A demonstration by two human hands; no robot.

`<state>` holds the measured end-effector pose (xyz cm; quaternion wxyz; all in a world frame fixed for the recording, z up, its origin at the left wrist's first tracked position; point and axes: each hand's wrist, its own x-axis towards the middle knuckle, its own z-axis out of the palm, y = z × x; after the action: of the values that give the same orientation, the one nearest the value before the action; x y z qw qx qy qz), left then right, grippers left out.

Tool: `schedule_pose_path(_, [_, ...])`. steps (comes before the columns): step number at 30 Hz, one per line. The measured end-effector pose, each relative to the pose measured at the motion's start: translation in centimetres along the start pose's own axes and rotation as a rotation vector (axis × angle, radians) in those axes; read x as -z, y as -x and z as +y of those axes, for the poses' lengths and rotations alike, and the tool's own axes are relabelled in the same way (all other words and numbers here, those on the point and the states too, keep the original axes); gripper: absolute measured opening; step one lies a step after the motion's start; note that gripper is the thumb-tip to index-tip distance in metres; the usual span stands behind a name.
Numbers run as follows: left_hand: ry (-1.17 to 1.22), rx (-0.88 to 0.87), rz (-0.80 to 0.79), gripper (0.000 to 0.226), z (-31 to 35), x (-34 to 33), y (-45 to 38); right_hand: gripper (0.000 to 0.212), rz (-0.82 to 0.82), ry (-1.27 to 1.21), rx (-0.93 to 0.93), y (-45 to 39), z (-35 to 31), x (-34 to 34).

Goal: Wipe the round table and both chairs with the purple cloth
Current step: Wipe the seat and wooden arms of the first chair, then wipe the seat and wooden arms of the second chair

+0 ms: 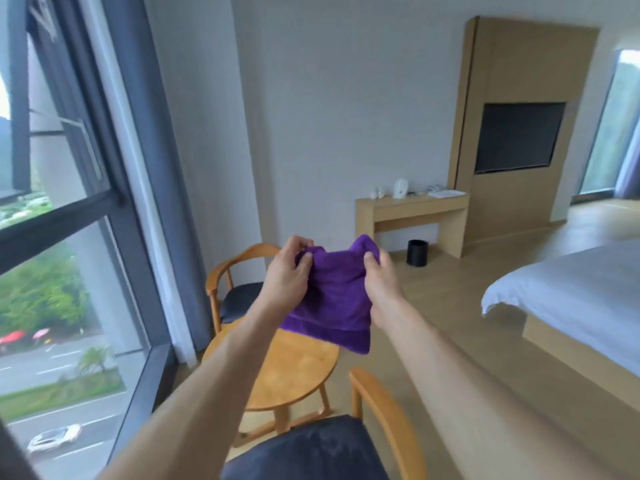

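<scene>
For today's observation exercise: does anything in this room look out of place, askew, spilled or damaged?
Nothing stands out. The table and both chairs stand upright, with no spill showing. The left hand and right hand pinch the cloth's top corners above the table. The bin is upright by the desk.

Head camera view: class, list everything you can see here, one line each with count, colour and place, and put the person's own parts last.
purple cloth: 1, purple, held up above the table
round table: 1, light wood, by the window
chairs: 2, wood with dark seats; far chair beyond table, near chair nearest camera
bin: 1, black, floor beside desk
desk: 1, light wood, back wall
television: 1, black, wood panel
bed: 1, white, right
left hand: fingers pinch cloth's top corner
right hand: fingers pinch other corner
</scene>
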<state>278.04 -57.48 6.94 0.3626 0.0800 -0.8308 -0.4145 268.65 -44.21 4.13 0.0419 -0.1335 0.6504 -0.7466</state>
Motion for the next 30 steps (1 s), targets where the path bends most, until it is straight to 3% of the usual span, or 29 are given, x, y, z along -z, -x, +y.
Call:
schedule_pose_path(7, [0.169,-0.044,-0.267,0.010,9.1,-9.4,-4.4,0.013,-0.115,-0.143,-0.021,-5.4,-7.7,15.3])
schedule_pose_path(11, [0.304,0.004,-0.311,0.009,10.8,-14.5,-5.7,0.032,-0.254,-0.188,-0.127,-9.5,-8.3,21.7])
schedule_pose_path(16, [0.128,0.047,-0.441,0.028,9.6,-18.7,-9.7,0.054,-0.346,-0.142,-0.080,-15.8,-6.8,27.3])
schedule_pose_path(21, [0.065,0.016,-0.670,0.036,7.8,-23.0,-16.3,0.013,-0.400,0.196,0.027,-24.1,-4.3,31.1])
schedule_pose_path(23, [0.013,0.025,-0.727,0.029,6.8,-25.4,-19.8,0.017,-0.388,0.278,0.080,-28.3,-3.3,32.3])
schedule_pose_path(26, [-0.240,-0.062,-0.680,0.025,4.8,-29.8,-26.1,0.024,-0.349,0.374,0.116,-35.2,-2.5,33.4])
schedule_pose_path(30, [-0.433,-0.214,-0.472,0.030,2.0,-35.6,-33.8,0.021,-0.279,0.516,0.183,-44.0,-2.5,33.4])
